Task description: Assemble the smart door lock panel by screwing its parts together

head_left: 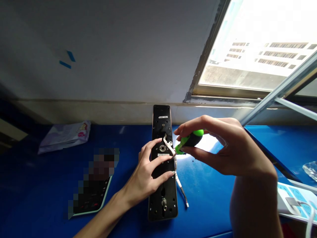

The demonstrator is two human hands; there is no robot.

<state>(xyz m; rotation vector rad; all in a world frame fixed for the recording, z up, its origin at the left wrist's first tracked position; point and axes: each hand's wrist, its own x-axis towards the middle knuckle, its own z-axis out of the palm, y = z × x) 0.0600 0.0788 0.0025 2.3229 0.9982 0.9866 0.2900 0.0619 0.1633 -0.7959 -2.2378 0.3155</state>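
Observation:
A long black door-lock panel (162, 198) lies back side up on the blue table (210, 198), its length running away from me. My left hand (148, 172) rests on its middle, fingers spread flat and pressing on it. My right hand (223, 145) grips a green and black screwdriver (190, 140), its tip pointing at the panel near a round metal fitting (162, 148). A white cable (179, 185) runs from the panel's middle over its right edge and ends in a small plug on the table.
A phone (91, 195) lies left of the panel. A white plastic packet (64, 135) sits at the far left by the wall. A white power strip (294, 198) and clear plastic (310, 168) are at the right. A window (260, 46) is above.

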